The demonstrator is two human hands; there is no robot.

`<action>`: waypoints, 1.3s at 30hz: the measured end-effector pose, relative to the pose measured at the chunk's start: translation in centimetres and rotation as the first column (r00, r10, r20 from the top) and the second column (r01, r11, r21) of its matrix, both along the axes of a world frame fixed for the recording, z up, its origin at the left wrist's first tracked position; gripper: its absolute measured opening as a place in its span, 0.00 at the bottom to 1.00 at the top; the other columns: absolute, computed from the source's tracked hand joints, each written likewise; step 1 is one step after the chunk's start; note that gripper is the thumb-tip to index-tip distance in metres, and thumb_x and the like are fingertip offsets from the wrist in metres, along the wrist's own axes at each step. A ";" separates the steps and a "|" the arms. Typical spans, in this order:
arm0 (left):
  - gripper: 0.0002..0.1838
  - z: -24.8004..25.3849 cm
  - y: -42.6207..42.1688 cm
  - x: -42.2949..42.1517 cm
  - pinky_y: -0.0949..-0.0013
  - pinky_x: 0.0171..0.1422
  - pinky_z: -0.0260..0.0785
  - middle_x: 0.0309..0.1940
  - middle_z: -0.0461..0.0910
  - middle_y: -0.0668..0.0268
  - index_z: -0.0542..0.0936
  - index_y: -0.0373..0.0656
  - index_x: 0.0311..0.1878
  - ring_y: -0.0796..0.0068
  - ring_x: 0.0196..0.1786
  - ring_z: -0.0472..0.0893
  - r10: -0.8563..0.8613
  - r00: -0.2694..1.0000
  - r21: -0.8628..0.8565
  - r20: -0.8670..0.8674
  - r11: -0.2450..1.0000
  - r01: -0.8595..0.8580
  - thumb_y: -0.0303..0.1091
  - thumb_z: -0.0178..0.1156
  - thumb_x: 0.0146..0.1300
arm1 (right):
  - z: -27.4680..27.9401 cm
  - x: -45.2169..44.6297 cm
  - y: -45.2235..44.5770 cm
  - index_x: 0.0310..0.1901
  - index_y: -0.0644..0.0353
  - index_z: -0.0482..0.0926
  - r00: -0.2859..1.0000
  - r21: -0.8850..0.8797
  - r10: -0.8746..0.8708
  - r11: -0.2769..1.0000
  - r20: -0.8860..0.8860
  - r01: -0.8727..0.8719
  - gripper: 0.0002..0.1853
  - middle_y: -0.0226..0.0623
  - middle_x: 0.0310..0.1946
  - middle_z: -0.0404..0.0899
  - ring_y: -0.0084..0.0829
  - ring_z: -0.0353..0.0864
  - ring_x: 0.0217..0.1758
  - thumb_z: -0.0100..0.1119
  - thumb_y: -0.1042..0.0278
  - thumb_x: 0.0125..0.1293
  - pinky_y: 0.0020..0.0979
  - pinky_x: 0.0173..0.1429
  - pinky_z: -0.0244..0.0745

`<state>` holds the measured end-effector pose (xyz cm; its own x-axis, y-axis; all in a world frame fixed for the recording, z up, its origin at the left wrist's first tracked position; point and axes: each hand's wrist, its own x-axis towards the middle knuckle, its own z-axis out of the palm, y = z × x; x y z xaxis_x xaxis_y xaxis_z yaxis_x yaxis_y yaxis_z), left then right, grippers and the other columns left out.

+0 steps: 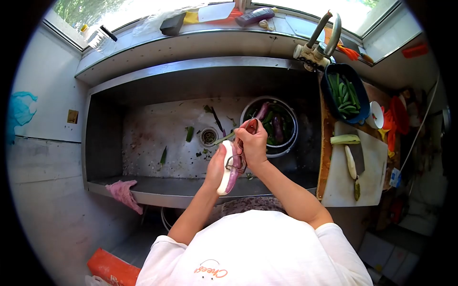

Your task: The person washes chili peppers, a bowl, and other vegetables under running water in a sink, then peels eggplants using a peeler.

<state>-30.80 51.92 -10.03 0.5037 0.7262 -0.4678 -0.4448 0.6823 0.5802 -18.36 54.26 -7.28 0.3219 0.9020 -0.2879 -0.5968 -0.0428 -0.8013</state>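
Observation:
Over the front of the steel sink (157,138), my left hand (215,166) is closed around a partly peeled eggplant (224,183). White flesh shows along its left side, and purple skin is left on its right. My right hand (254,145) grips a peeler (234,163), whose metal frame lies across the eggplant. The peeler's handle is mostly hidden by my fingers. Just beyond my right hand, a round metal pot (295,136) in the sink holds purple eggplants (278,126) and green vegetables.
Peel scraps (190,133) lie around the drain (208,137). To the right, a cutting board (334,183) carries peeled vegetables and a knife (357,159). Behind it stand a blue basket (367,102) of green pods and a faucet (312,57). A pink cloth (125,193) hangs over the sink's front edge.

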 end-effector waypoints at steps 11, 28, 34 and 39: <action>0.31 2.9 -0.6 -2.9 0.68 0.33 0.74 0.34 0.78 0.58 0.66 0.38 0.64 0.71 0.31 0.78 -0.362 0.931 -0.017 -0.057 0.932 0.361 0.54 0.32 0.75 | -1.8 3.9 3.0 0.28 0.58 0.67 0.961 0.071 -0.257 0.965 0.098 0.251 0.10 0.31 0.16 0.70 0.22 0.64 0.09 0.60 0.80 0.55 0.22 0.13 0.60; 0.23 -0.8 1.9 -4.3 0.73 0.30 0.74 0.30 0.75 0.58 0.72 0.43 0.47 0.69 0.28 0.77 0.082 0.993 -0.369 0.081 0.928 -0.047 0.56 0.46 0.70 | -1.1 0.5 -1.1 0.35 0.61 0.71 0.884 -0.115 0.190 0.981 0.426 -0.156 0.08 0.35 0.25 0.75 0.24 0.70 0.15 0.60 0.79 0.56 0.25 0.17 0.67; 0.26 0.0 1.9 -0.8 0.63 0.35 0.75 0.31 0.78 0.59 0.72 0.36 0.44 0.66 0.30 0.78 0.173 0.935 -0.473 0.309 0.881 -0.007 0.54 0.38 0.72 | 3.4 -1.5 -1.6 0.34 0.58 0.66 0.969 0.002 -0.046 0.999 -0.241 0.048 0.10 0.33 0.20 0.69 0.24 0.67 0.12 0.55 0.83 0.55 0.24 0.15 0.61; 0.24 -2.3 1.9 1.2 0.62 0.46 0.74 0.35 0.79 0.58 0.72 0.36 0.48 0.63 0.38 0.79 0.224 0.951 -0.350 0.215 0.926 -0.139 0.48 0.33 0.75 | 3.2 -2.7 -2.4 0.32 0.58 0.66 0.999 0.063 0.000 0.998 -0.042 0.003 0.09 0.31 0.20 0.70 0.20 0.67 0.14 0.56 0.82 0.56 0.22 0.18 0.63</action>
